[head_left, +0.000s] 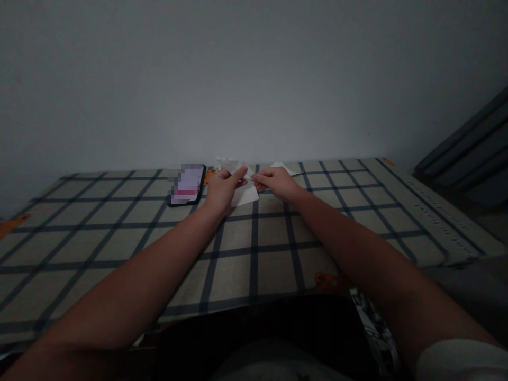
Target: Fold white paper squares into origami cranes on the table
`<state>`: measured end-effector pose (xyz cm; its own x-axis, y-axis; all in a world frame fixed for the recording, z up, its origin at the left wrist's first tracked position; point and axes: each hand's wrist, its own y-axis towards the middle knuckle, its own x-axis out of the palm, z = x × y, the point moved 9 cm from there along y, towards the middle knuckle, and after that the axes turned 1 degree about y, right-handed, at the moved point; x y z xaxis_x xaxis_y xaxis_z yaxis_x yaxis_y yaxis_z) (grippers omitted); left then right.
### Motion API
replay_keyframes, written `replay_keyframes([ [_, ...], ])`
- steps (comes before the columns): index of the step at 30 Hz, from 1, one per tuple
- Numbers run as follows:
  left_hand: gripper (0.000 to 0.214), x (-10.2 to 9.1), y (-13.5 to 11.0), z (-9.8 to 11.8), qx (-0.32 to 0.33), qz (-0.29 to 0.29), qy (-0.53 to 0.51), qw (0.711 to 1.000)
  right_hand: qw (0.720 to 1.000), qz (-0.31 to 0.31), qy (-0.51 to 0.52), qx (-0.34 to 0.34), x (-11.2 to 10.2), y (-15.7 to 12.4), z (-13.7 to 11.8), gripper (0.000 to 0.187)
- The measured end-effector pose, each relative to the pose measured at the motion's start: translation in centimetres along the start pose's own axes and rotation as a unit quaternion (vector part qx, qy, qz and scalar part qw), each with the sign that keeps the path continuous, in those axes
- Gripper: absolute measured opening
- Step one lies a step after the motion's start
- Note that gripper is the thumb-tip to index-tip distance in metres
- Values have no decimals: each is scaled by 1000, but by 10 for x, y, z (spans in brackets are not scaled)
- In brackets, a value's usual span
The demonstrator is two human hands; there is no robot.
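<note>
My left hand (pixel 224 185) is closed around a sheet of white paper (pixel 245 197), its thumb lying on top. Part of the sheet sticks up behind the fingers and another part hangs below them. Close on its right, my right hand (pixel 275 181) pinches the paper's edge between thumb and fingertips. A second white piece (pixel 282 166) shows behind the right hand; whether it joins the held sheet I cannot tell. Left of the left hand lies a phone (pixel 186 184) with a lit, blurred screen.
A checked cloth (pixel 273 227) covers the table, with orange printed figures and lettering at its right side. A pale wall (pixel 254 79) rises directly behind the table. Dark slanted slats (pixel 472 143) stand at the far right.
</note>
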<state>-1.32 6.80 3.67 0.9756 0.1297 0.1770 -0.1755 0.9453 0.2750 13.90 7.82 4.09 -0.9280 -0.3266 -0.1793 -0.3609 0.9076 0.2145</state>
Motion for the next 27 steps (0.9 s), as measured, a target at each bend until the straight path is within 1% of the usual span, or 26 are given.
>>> replay_keyframes([
  [3,39,-1,1,1,4,2,0,1000,999,2,-28,-14,0,-1,-4,32],
  [5,38,-2,1,4,1,-2,14,1000,999,-12,-27,-13,2,0,-2,32],
  [7,35,3,0,4,-16,-34,39,999,1000,-21,1,-17,2,2,-1,32],
  [9,35,12,-5,4,-42,-92,85,991,999,-18,32,-38,0,2,-4,32],
  [11,36,21,-12,3,-65,-151,156,974,997,-20,17,-69,-1,0,-12,32],
  [13,36,23,-18,6,-63,-171,261,948,994,-42,-44,-89,2,-3,-19,31],
  [15,36,26,-23,8,-72,-198,310,927,992,-52,-74,-87,4,-6,-21,32],
  [18,34,29,-27,11,-82,-226,323,915,995,-51,-43,-68,3,-5,-16,30],
  [20,35,30,-27,13,-72,-233,324,914,997,-37,-24,-58,1,-3,-13,29],
  [24,39,30,-19,15,-19,-217,299,929,998,12,16,-56,-5,-2,-13,28],
  [27,42,32,-17,15,25,-221,272,936,997,7,75,-30,-3,-2,-10,28],
])
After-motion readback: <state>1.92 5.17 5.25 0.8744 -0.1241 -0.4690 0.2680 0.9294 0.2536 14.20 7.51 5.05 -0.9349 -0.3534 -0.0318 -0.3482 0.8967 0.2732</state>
